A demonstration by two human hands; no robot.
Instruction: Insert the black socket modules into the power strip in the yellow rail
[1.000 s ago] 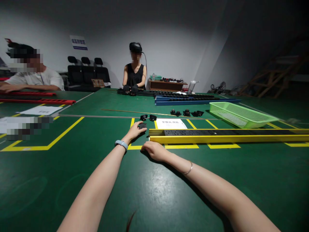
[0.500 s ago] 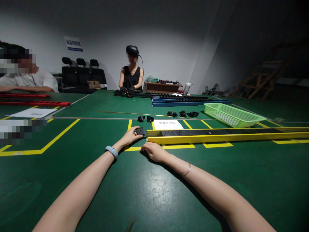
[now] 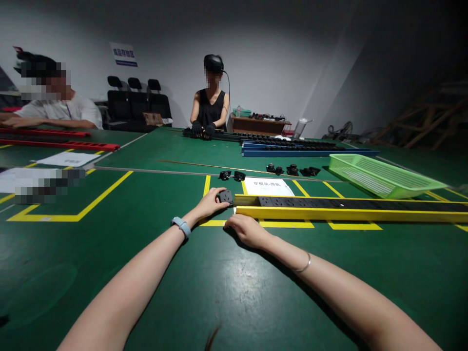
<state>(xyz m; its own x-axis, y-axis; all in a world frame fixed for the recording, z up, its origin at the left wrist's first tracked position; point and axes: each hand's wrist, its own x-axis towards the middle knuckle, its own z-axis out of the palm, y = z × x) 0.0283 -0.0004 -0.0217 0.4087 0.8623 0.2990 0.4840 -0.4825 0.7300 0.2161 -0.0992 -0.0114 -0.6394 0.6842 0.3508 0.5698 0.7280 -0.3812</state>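
Observation:
A black socket module (image 3: 226,197) is pinched in my left hand (image 3: 211,203), its slotted face turned up towards me. It sits just left of the open end of a long yellow rail (image 3: 292,213). Inside that channel lies a row of black socket modules (image 3: 280,202), set back a little from the open end. My right hand (image 3: 250,231) is closed, fingers curled, right at the rail's near left corner. What its fingertips grip, if anything, is hidden.
Loose black modules (image 3: 239,176) lie beyond the rail, near a printed sheet (image 3: 268,187). A green basket (image 3: 387,176) stands behind the rail at right. Blue rails (image 3: 292,152) lie farther back, where a co-worker (image 3: 210,105) stands. Another person (image 3: 69,109) is by red rails (image 3: 73,145).
The whole view has shifted, so everything appears farther right. My left hand keeps the socket module beside the rail's end, now slightly nearer to it. My right hand stays at the rail's corner.

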